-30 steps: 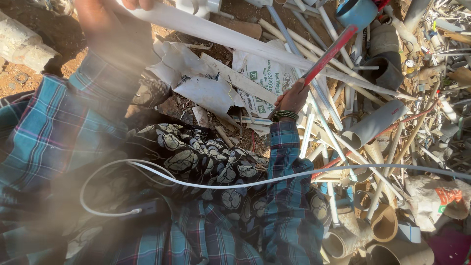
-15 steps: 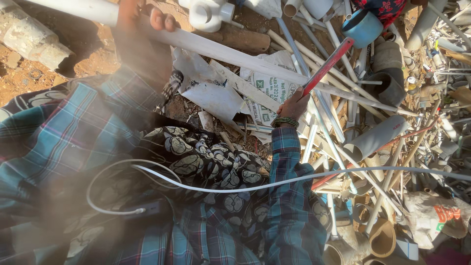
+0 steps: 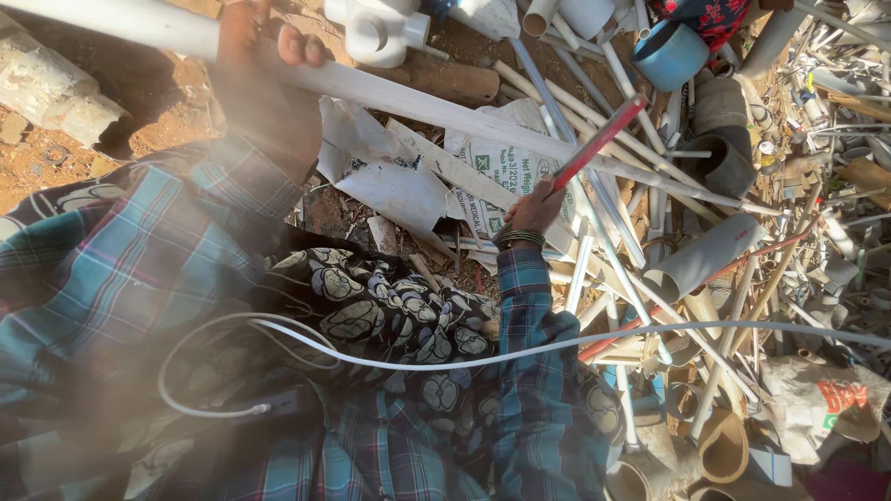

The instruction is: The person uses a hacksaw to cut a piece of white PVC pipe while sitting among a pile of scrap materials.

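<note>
With the long white pipe [image 3: 436, 104] gripped across the far scrap heap by the left hand [image 3: 255, 56] and a red rod [image 3: 599, 141] clasped in the right hand [image 3: 534, 209], a slip could be caused by loose pipes [image 3: 640, 278] shifting beneath.

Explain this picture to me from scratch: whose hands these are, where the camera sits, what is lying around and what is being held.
There is no machine here: a person in a blue plaid shirt works with bare hands, and the single camera sits on their head, looking down.

The left hand has its grip around a long white pipe that runs across the scene. The right hand, with bangles at the wrist, holds a thin red rod angled up and away.

Below lies bare dirt covered with a heap of scrap: white pipes, pipe offcuts, a blue cup-like piece and torn paper sacks. A white cable crosses the person's lap.
</note>
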